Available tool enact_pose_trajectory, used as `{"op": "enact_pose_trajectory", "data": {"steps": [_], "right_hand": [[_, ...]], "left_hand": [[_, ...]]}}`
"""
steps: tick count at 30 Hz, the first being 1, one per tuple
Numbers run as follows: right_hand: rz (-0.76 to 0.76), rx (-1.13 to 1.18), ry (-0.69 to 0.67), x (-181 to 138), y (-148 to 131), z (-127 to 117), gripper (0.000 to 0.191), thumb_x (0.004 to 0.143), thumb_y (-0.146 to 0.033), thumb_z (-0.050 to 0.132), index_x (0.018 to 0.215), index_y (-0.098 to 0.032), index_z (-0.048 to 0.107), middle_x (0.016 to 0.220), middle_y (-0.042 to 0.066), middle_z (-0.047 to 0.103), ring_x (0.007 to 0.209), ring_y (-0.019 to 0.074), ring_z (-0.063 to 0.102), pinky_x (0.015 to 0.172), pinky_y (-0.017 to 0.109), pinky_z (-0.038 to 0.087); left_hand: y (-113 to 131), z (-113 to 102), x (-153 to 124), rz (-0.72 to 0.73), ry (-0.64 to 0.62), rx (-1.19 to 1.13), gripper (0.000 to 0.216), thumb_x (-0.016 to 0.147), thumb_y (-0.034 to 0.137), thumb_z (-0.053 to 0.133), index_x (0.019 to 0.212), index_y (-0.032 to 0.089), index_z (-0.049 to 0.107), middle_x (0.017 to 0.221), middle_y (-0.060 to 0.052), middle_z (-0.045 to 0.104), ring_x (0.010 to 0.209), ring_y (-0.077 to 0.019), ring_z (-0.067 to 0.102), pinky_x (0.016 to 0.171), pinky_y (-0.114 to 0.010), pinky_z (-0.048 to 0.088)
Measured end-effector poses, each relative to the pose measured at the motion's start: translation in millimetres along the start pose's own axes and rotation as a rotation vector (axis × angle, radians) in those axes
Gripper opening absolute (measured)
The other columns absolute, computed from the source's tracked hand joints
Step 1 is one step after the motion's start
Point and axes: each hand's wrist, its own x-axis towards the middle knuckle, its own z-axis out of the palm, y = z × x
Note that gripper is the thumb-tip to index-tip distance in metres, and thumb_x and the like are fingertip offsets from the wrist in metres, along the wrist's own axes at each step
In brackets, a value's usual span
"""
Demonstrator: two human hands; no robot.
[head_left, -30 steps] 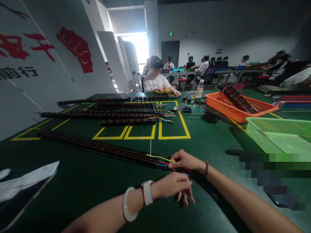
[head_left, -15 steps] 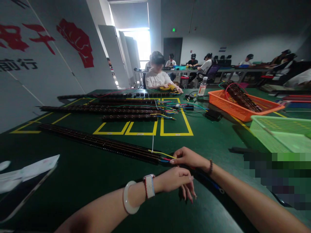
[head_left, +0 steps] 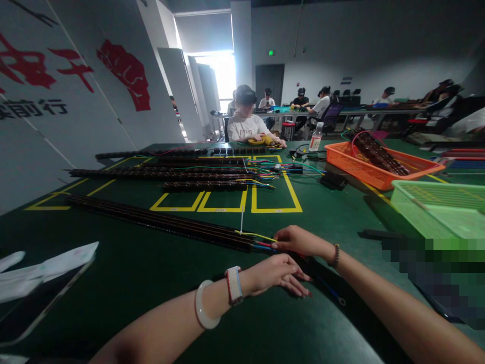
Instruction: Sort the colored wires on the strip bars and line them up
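Note:
A long black strip (head_left: 159,220) lies across the green table (head_left: 151,283) in front of me, with yellow, red and blue wires (head_left: 259,240) coming out of its right end. My right hand (head_left: 301,241) is closed on these wires just past the strip's end. My left hand (head_left: 276,275) lies just in front of it, fingers stretched out flat towards the right, holding nothing. A white bangle and a watch sit on my left wrist.
More black strips with coloured wires (head_left: 197,174) lie further back among yellow floor-tape boxes. An orange basket (head_left: 375,167) and a green basket (head_left: 439,207) stand at the right. A person in white (head_left: 248,126) sits opposite; others sit behind. Papers (head_left: 45,268) lie at the left.
My left hand's fingers, which hung down, have lifted and stretched flat to the right. The right hand stays on the wires. The view shifted slightly.

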Motion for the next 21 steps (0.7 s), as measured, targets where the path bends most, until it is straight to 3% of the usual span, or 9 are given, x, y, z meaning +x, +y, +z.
{"op": "enact_pose_trajectory", "data": {"steps": [5,15,21], "right_hand": [[0.009,0.03,-0.02,0.9,4.8,2.8,0.045,0.084,-0.054,0.048,0.085,-0.014,0.068,0.065,0.0,0.061,0.051,0.009,0.044,0.048,0.02,0.033],[-0.018,0.214,-0.103,4.0,7.3,7.0,0.039,0.078,-0.05,0.057,0.08,-0.012,0.066,0.061,-0.003,0.056,0.051,0.0073,0.041,0.046,0.017,0.033],[-0.039,0.073,-0.007,1.0,0.2,8.3,0.033,0.08,-0.043,0.056,0.079,-0.012,0.067,0.06,-0.002,0.057,0.051,0.0076,0.04,0.047,0.018,0.031]], "left_hand": [[-0.3,-1.7,0.9,-0.003,-0.022,-0.016,0.016,0.084,0.029,0.052,0.085,0.013,0.048,0.103,-0.018,0.065,0.085,-0.021,0.067,0.086,-0.043,0.044],[-1.3,-4.9,-0.8,0.011,-0.067,-0.039,0.022,0.086,0.034,0.048,0.088,0.012,0.053,0.1,-0.016,0.066,0.082,-0.0202,0.067,0.079,-0.037,0.047],[-2.7,-9.3,1.1,-0.03,-0.116,-0.079,0.031,0.088,0.033,0.042,0.097,0.008,0.059,0.103,-0.019,0.065,0.087,-0.0214,0.066,0.084,-0.038,0.045]]}}
